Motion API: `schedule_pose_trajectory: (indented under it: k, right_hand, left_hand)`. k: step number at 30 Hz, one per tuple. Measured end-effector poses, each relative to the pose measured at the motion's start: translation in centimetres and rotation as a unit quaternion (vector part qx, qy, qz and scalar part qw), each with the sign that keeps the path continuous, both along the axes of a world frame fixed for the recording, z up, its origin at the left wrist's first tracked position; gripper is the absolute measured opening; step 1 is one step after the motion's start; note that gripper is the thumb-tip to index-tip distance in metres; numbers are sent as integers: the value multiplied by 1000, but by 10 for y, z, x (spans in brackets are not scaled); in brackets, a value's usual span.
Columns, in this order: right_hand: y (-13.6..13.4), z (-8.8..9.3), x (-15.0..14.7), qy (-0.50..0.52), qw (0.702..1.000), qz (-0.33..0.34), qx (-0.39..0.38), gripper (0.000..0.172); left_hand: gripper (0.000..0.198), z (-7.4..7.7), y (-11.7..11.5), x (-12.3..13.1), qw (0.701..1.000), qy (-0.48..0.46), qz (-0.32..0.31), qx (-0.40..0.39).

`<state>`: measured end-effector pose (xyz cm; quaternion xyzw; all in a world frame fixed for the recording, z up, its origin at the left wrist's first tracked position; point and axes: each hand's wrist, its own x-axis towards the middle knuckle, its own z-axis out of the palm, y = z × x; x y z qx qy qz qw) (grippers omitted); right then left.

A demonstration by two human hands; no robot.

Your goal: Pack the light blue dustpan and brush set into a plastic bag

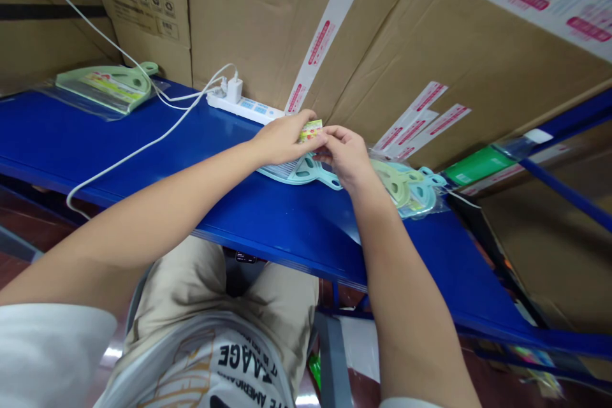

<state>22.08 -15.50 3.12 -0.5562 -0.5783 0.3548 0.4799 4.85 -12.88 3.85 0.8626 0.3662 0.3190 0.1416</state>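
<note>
My left hand (282,139) and my right hand (345,154) meet over a light blue plastic paddle-shaped item (299,172) lying on the blue shelf (268,210). Both hands pinch a small colourful paper label (312,130) between their fingertips, just above the item. Right of my right hand lies a pile of similar green and blue plastic items (411,188).
A bagged green item (102,86) lies at the far left of the shelf. A white power strip (243,107) with a charger and white cables (143,146) sits at the back. Cardboard boxes (268,19) with red-printed tape wall the rear.
</note>
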Motion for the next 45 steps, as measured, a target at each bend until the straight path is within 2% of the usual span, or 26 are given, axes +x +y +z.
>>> schedule_pose_trajectory:
  k: [3,8,14,22,26,29,31,33,35,37,42,45]
  right_hand:
    - [1,-1,1,60,998,10,-9,32]
    - [0,-4,1,87,996,34,2,35]
    - [7,-7,3,48,997,-19,65,35]
    - [20,-6,30,55,982,-133,121,39]
    - [20,-2,41,63,981,-158,94,40]
    - [15,0,38,65,988,-134,37,37]
    - [10,0,31,69,993,-93,-7,35]
    - [6,1,24,84,995,-50,-35,32]
    - [4,2,19,106,993,-20,-38,31]
    - [2,4,17,122,992,-4,-32,30]
    - [2,5,16,114,993,-12,-37,27]
    - [4,5,17,66,995,-63,-51,23]
  left_hand:
    - [56,3,-2,-3,997,69,-3,34]
    - [44,3,-3,-2,990,128,18,57]
    - [43,5,-2,-4,980,184,63,52]
    - [45,12,3,-9,975,205,86,9]
    - [45,15,14,-20,971,180,155,-22]
    - [42,15,27,-28,974,85,204,-54]
    - [37,15,33,-28,980,-10,171,-102]
    - [34,13,33,-24,974,-96,89,-184]
    - [31,12,29,-16,951,-156,2,-269]
    - [28,11,23,-10,928,-193,-48,-314]
    - [30,10,17,-5,919,-231,-69,-312]
    - [29,10,22,-7,931,-205,-38,-300]
